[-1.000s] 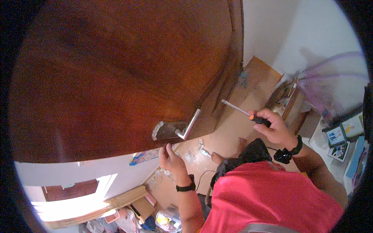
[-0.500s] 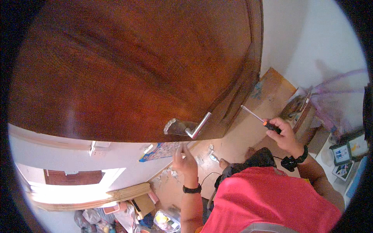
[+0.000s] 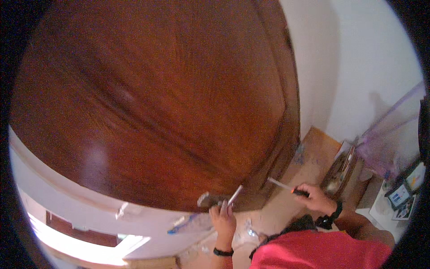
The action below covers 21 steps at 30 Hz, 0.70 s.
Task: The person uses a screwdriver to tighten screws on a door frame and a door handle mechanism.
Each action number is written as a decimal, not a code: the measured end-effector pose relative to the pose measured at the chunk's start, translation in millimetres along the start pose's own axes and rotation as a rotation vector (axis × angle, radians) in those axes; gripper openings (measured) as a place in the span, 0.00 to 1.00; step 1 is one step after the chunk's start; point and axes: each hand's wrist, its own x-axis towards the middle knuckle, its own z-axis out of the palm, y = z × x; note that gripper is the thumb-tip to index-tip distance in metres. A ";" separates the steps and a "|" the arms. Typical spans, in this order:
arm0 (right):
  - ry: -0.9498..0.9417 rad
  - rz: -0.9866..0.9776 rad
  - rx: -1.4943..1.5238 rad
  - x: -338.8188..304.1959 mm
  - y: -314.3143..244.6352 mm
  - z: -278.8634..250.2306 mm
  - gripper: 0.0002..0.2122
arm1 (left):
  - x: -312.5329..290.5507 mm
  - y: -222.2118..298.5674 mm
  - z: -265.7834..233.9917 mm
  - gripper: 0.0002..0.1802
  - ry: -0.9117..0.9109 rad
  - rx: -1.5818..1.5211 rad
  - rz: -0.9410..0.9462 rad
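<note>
A dark reddish-brown wooden door (image 3: 170,103) fills the upper part of the view, with a shiny metal lever handle (image 3: 236,193) near its bottom edge in the picture. Around the handle's base lies a rough greyish patch (image 3: 206,200) on the wood. My left hand (image 3: 223,223) is at the lever's bent end, its fingers closed on it; blur hides part of the grip. In my right hand (image 3: 317,198) is a screwdriver (image 3: 300,193) with a black and orange grip. Its metal shaft points left toward the door's edge, and the tip appears apart from the handle.
A white wall (image 3: 354,58) rises at the right, with purple netting (image 3: 380,150) beside it. Framed pictures (image 3: 402,197) stand on a white surface at the far right. Below the door's edge are a bright window opening (image 3: 80,242) and a blue-edged packet (image 3: 183,223).
My left hand has come up to the door handle and closed on it. My right hand still holds the screwdriver. The whole view has shifted, so the door and handle sit lower.
</note>
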 end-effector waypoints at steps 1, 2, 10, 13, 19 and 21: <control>0.012 -0.022 0.007 -1.5 12.1 2.9 0.11 | 2.3 3.9 -0.4 0.15 -0.044 0.021 -0.045; 0.011 -0.028 0.038 -2.0 9.2 4.2 0.12 | 6.2 5.0 -3.6 0.14 -0.093 0.085 -0.030; 0.056 -0.252 0.058 1.2 19.0 0.1 0.15 | 7.2 -13.0 13.1 0.13 -0.046 0.015 -0.026; -0.002 -0.063 -0.066 -0.5 22.5 -2.3 0.17 | 13.4 5.8 -8.6 0.11 -0.053 -0.076 -0.156; 0.072 -0.069 0.072 -1.5 24.4 -5.0 0.15 | 3.1 -5.5 -13.4 0.16 -0.034 -0.028 -0.261; 0.066 -0.213 -0.049 3.4 23.3 -9.2 0.15 | 0.0 -12.5 -9.3 0.17 -0.054 -0.014 -0.275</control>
